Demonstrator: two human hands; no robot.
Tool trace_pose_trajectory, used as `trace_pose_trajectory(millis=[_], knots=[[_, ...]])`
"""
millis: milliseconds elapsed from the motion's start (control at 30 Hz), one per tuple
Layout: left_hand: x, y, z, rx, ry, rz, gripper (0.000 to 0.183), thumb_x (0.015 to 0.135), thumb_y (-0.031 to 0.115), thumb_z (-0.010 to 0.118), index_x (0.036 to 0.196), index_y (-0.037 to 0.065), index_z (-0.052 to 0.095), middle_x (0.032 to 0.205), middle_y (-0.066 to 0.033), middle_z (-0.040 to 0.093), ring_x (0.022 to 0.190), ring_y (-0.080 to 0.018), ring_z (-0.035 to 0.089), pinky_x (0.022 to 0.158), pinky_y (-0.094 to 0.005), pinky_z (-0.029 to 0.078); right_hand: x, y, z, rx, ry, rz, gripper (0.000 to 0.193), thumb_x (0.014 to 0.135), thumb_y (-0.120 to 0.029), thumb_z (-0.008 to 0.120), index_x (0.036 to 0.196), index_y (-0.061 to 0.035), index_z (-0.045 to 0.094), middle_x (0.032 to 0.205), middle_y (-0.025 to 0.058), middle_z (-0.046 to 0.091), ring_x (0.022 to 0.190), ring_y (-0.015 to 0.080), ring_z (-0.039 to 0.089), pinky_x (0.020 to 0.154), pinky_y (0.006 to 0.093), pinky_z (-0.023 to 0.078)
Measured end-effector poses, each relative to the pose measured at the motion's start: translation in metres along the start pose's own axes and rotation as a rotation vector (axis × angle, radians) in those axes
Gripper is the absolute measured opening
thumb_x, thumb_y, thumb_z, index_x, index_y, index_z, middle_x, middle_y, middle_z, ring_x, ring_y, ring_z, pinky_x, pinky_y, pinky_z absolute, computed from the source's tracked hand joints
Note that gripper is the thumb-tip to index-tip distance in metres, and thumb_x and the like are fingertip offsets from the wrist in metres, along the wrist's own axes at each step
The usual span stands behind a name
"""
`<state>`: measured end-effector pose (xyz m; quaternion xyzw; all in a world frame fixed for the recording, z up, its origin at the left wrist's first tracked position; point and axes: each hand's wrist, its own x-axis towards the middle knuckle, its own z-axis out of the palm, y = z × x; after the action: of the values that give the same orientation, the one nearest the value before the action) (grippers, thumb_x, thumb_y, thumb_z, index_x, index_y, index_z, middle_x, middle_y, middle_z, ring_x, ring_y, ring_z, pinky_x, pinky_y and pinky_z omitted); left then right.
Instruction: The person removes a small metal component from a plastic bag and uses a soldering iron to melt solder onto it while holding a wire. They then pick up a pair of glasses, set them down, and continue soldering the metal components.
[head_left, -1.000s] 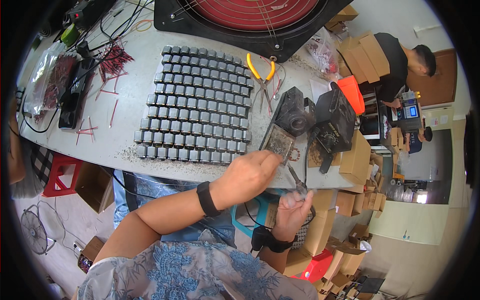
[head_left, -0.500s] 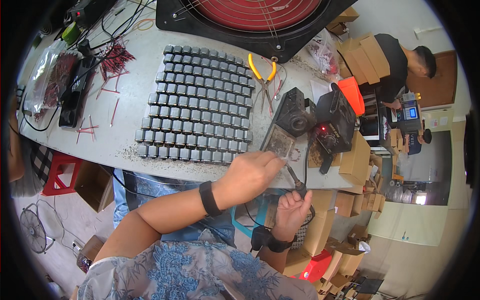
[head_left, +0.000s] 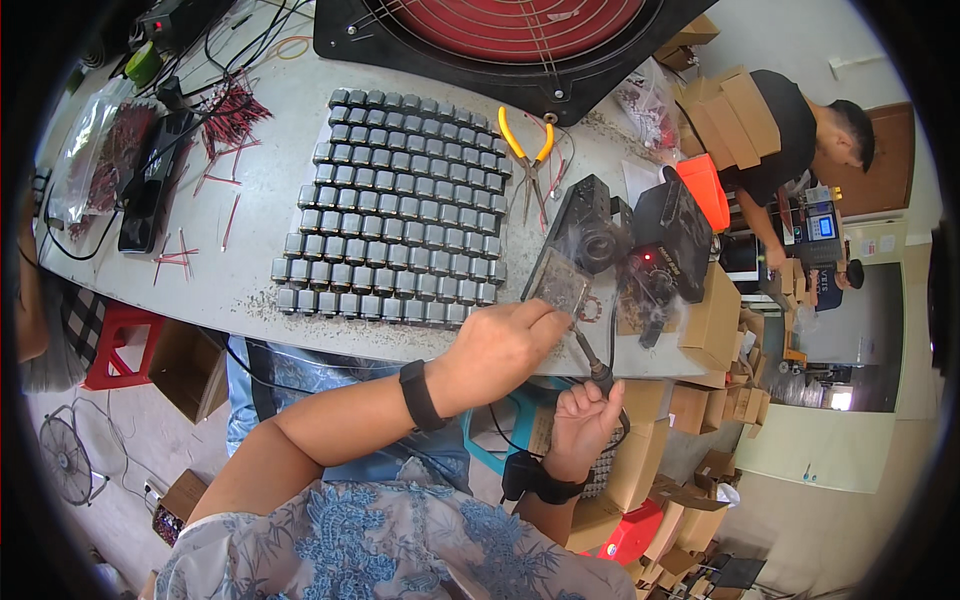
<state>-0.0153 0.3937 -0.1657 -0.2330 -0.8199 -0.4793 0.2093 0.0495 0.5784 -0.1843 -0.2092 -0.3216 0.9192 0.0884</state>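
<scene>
My left hand (head_left: 500,345), with a black band at the wrist, is closed in a pinch at the table's near edge; what it pinches is hidden by the fingers. It sits just below a small square metal tray (head_left: 560,285). My right hand (head_left: 585,420) is below the table edge, gripping the dark handle of a soldering iron (head_left: 590,360). The iron's tip points up toward my left fingertips. A large block of small grey metal-capped parts (head_left: 395,205) stands in rows on the white table (head_left: 240,290) to the left.
A black soldering station (head_left: 670,245) and iron holder (head_left: 590,235) stand right of the tray, with yellow-handled pliers (head_left: 525,150) behind. Red wire pieces (head_left: 225,115) and cables lie far left. A red-grilled fan (head_left: 510,30) is at the back. Another person (head_left: 790,140) handles cardboard boxes at right.
Both hands stay almost in place; my left hand has edged slightly toward the tray. A red light shows on the soldering station now.
</scene>
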Motion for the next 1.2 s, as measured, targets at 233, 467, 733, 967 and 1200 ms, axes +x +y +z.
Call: trace_pose_trajectory(millis=[233,467,733,967,1200], knots=[[-0.008,0.000,-0.002,-0.079,0.099,-0.041,0.020,0.074,0.001,0.062,0.093,0.002,0.058,0.082,-0.0109,0.060,0.069,-0.0262,0.061,0.058,-0.0326,0.051,0.004,-0.001,0.034,-0.297,-0.019,-0.344,0.028,0.092,-0.024,0.046,0.110,-0.0025,0.046,0.075,0.0053,0.048,0.067,0.0117,0.042,0.060,0.0257,0.036],[-0.012,0.002,-0.013,-0.124,0.092,-0.018,0.024,0.073,0.000,0.061,0.096,0.003,0.058,0.087,-0.0107,0.060,0.071,-0.0264,0.062,0.059,-0.0321,0.051,-0.006,0.015,0.007,-0.821,-0.181,-0.640,0.031,0.087,-0.009,0.047,0.116,0.0007,0.042,0.084,0.0097,0.052,0.074,0.0149,0.045,0.068,0.0276,0.038],[-0.011,0.005,-0.018,-0.101,0.014,-0.064,0.025,0.072,-0.001,0.060,0.097,0.004,0.058,0.088,-0.0101,0.060,0.071,-0.0262,0.062,0.059,-0.0319,0.052,-0.018,0.009,-0.026,-1.258,-0.342,-0.934,0.025,0.079,-0.004,0.051,0.102,0.0056,0.052,0.076,0.0066,0.051,0.065,0.0144,0.047,0.062,0.0267,0.040],[-0.004,0.004,-0.011,-0.108,0.083,-0.061,0.015,0.076,0.002,0.062,0.091,0.001,0.058,0.079,-0.0123,0.061,0.068,-0.0278,0.061,0.058,-0.0325,0.051,-0.021,0.010,-0.006,-0.813,-0.022,-0.672,0.026,0.083,-0.009,0.051,0.106,0.0041,0.050,0.083,0.0118,0.055,0.065,0.0126,0.048,0.059,0.0242,0.041],[0.003,0.008,-0.004,-0.196,0.079,-0.090,0.015,0.075,0.001,0.063,0.089,0.003,0.059,0.084,-0.0112,0.060,0.072,-0.0278,0.061,0.060,-0.0326,0.051,-0.014,-0.011,0.003,0.034,-0.065,-0.100,0.025,0.094,-0.029,0.043,0.092,-0.0045,0.050,0.064,0.0021,0.044,0.056,0.0106,0.037,0.049,0.0238,0.033]])
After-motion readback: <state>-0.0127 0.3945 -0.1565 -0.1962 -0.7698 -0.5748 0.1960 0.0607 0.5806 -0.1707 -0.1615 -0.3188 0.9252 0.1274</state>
